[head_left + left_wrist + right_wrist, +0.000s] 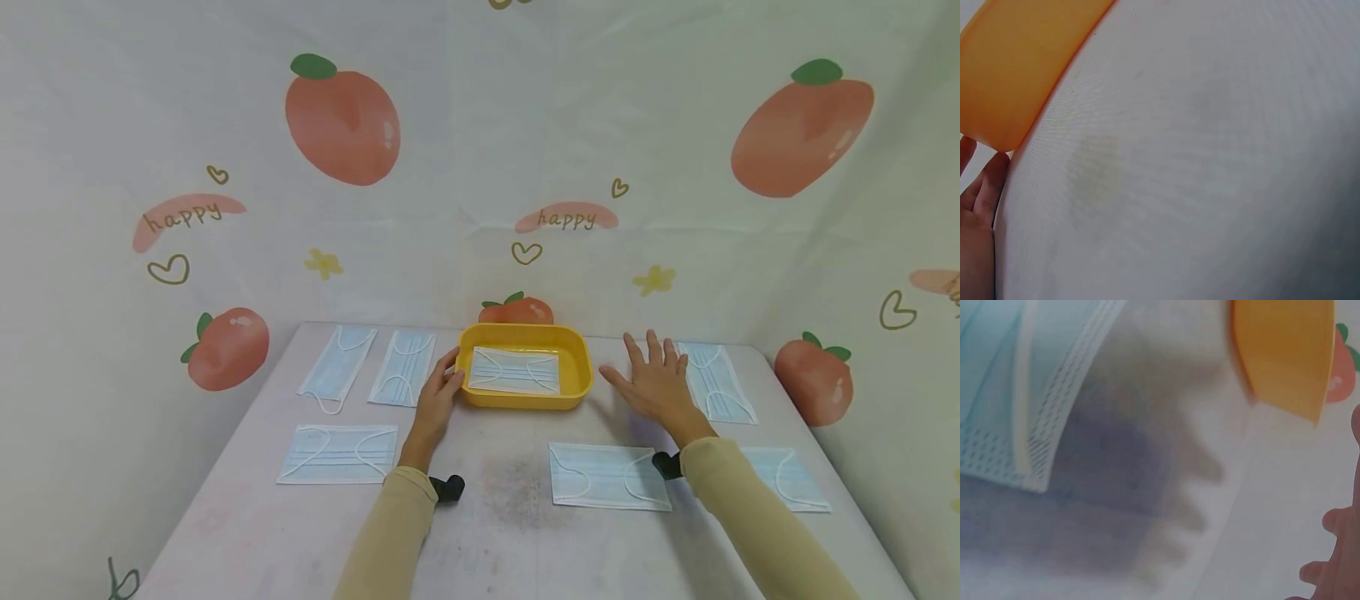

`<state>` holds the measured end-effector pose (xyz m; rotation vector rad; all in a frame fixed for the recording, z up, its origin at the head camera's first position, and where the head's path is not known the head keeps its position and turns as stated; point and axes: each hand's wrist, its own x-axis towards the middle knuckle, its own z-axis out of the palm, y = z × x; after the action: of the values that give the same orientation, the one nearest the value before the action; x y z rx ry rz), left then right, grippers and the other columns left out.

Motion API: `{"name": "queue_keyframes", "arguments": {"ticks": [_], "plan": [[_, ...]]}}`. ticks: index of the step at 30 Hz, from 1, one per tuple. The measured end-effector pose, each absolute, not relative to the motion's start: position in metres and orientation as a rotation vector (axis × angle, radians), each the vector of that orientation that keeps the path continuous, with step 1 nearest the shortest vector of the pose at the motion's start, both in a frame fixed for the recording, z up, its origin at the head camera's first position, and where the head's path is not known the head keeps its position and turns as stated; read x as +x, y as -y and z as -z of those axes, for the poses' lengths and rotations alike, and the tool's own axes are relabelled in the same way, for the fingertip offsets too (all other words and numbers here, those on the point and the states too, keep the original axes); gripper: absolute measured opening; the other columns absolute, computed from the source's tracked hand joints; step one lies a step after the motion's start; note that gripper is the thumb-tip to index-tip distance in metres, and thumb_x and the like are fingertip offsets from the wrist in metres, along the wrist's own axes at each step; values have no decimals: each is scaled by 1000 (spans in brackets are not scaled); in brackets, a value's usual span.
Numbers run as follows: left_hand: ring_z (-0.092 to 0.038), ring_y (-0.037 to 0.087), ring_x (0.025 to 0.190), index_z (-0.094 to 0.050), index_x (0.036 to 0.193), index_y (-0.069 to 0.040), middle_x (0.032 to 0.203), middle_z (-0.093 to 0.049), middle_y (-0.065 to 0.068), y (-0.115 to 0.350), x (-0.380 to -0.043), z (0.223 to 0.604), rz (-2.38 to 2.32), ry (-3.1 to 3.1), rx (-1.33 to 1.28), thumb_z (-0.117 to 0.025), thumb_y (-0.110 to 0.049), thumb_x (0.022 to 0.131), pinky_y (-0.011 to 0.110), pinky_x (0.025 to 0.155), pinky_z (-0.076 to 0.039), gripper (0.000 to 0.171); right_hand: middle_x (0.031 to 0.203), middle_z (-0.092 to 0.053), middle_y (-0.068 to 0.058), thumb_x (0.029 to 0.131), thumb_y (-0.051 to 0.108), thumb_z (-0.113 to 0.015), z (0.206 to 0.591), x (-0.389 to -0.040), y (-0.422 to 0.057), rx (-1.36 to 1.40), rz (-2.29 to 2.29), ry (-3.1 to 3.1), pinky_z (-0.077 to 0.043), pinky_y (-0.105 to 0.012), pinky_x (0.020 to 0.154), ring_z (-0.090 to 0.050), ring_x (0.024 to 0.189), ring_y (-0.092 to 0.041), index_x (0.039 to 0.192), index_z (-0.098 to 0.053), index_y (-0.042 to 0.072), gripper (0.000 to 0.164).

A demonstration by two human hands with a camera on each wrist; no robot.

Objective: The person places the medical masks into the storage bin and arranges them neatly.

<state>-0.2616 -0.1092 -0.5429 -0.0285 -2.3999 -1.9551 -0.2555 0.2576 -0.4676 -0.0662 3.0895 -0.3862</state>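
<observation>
Yellow plastic rectangular tray (525, 398) sits at the back of the pale tabletop (495, 533), holding one light blue pleated face mask (514, 370). Left hand (438, 396) touches the tray's left end with relaxed fingers; right hand (658, 385) hovers spread flat beside its right end.

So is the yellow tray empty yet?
No. One mask lies flat inside the tray; the left hand touches its near corner.
</observation>
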Motion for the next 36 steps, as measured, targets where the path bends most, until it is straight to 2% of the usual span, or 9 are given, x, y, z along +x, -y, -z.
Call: {"name": "queue_keyframes", "arguments": {"ticks": [8,17,24,36], "plan": [[-54,25,130,-43,151,-42,159,-45,-5,109,-262,543,1963,2396,-8,-49,-38,106,50,117,-43,45,165,-1,-38,96,77,-32,479,-252,-280,-42,369,-3101,2,-81,115,-1,148,-66,163,-16,6,99],[-53,24,131,-43,148,-48,158,-45,-9,109,-260,542,1970,2412,30,-50,-44,105,49,118,-43,43,162,-5,-41,96,76,-35,490,-243,-299,-3,376,-3089,-1,-84,113,-4,146,-68,161,-20,4,99],[-53,24,130,-43,149,-47,159,-44,-7,109,-260,541,1971,2410,23,-50,-45,105,50,117,-43,45,159,-6,-46,97,76,-33,490,-235,-321,32,395,-3074,-5,-85,110,-6,142,-72,161,-17,3,97],[-53,24,130,-43,150,-45,159,-44,-6,109,-258,541,1961,2406,25,-50,-44,106,49,117,-43,45,155,-15,-46,98,73,-35,498,-225,-352,99,398,-3093,-14,-85,108,-15,138,-71,156,-25,1,94]]}}
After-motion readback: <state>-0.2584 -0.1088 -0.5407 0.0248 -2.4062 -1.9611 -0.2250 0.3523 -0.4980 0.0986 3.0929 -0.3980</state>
